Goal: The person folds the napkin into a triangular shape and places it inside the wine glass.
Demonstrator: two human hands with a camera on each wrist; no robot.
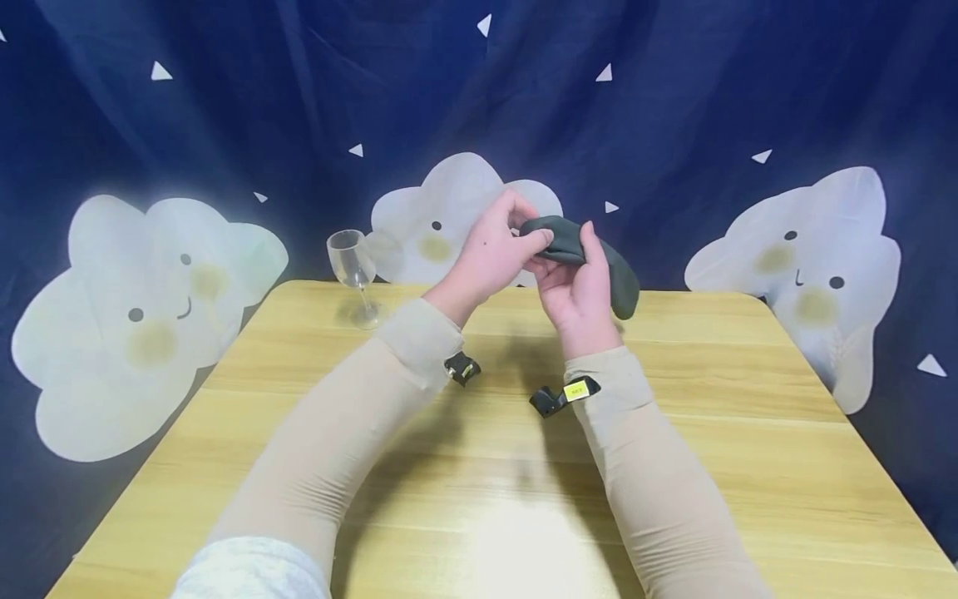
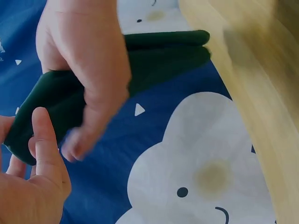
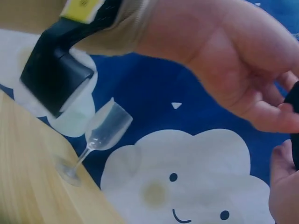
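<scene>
A dark green folded cloth point(image 1: 572, 240), soft and long, is held up above the table's far side. My left hand point(image 1: 496, 244) pinches its left end between thumb and fingers. My right hand point(image 1: 582, 291) holds it around the middle, thumb at the front, while its far end droops to the right. In the left wrist view, the cloth point(image 2: 159, 65) hangs in two layers past my right hand point(image 2: 91, 60), and my left hand point(image 2: 39, 182) grips its other end. In the right wrist view only a dark edge of the cloth point(image 3: 294, 105) shows beside my left hand point(image 3: 233, 60).
A clear stemmed glass point(image 1: 353, 266) stands upright at the table's far left, beyond my left forearm. Below the hands lies the wooden table point(image 1: 479, 466). Behind it hangs a dark blue curtain point(image 1: 644, 125) printed with clouds. Each wrist carries a black camera mount point(image 1: 550, 401).
</scene>
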